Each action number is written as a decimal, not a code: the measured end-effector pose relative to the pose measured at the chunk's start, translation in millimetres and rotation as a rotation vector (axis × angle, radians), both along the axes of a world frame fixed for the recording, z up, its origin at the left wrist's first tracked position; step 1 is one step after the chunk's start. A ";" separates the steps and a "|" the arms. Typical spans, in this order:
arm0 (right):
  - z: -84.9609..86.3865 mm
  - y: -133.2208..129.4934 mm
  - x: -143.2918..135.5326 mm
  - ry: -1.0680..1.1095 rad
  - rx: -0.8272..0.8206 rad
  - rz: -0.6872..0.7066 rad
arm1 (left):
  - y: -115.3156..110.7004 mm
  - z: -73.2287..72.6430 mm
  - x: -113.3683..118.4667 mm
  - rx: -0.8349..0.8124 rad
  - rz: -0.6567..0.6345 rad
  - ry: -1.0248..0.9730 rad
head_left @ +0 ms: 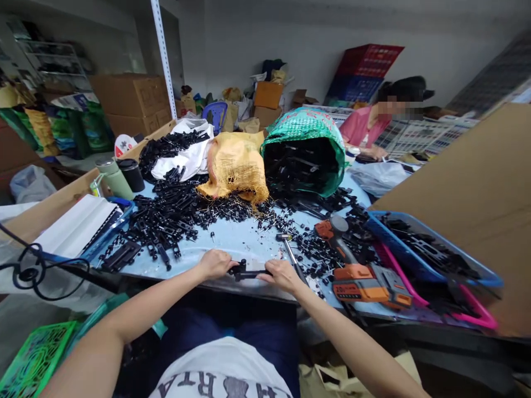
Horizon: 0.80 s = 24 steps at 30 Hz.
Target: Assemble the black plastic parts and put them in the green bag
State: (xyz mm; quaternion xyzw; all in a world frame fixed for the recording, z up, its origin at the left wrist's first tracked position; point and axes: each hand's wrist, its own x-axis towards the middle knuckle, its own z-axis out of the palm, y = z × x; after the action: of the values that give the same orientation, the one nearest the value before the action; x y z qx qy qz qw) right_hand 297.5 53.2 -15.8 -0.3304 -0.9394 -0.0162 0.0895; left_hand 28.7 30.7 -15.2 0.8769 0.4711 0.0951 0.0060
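Note:
Both hands hold a black elongated part (249, 273) level over the table's front edge. My left hand (215, 263) grips its left end with the fingers closed, beside a small black knob. At the right end, my right hand (284, 275) has its fingers closed round the part. Right of my right hand lies a hammer (292, 255) on the blue table (186, 249). An orange and grey cordless drill (359, 271) rests farther right. Piles of black parts (166, 215) and small black-headed screws (265, 218) spread beyond the hands.
A green sack (305, 124) of black parts and a yellow sack (236, 160) stand at the back. Blue (440, 249) and pink baskets (485, 316) are at right, a cup (131, 174) and bottle (114, 178) at left. Another person (367, 128) works behind the table.

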 end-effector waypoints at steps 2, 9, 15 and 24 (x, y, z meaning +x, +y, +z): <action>16.5 -6.9 2.3 0.120 -0.107 0.144 | -19.9 15.8 -3.5 0.027 -0.052 -0.151; 34.6 -51.1 -12.7 0.342 -0.335 0.327 | -94.3 71.2 18.6 -0.047 -0.343 -1.004; 27.4 -42.1 -29.6 0.406 -0.427 0.293 | -79.9 49.5 24.7 -0.164 -0.041 -0.950; 58.6 -6.3 -47.3 -0.111 -0.175 -0.103 | -15.8 57.5 6.9 -0.252 0.360 0.085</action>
State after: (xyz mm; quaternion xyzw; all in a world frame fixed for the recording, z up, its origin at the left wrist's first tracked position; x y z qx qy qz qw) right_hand 250.2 46.9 42.9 -0.3835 -0.9225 0.0428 0.0074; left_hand 35.6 14.9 42.3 0.7743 0.6279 -0.0020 0.0786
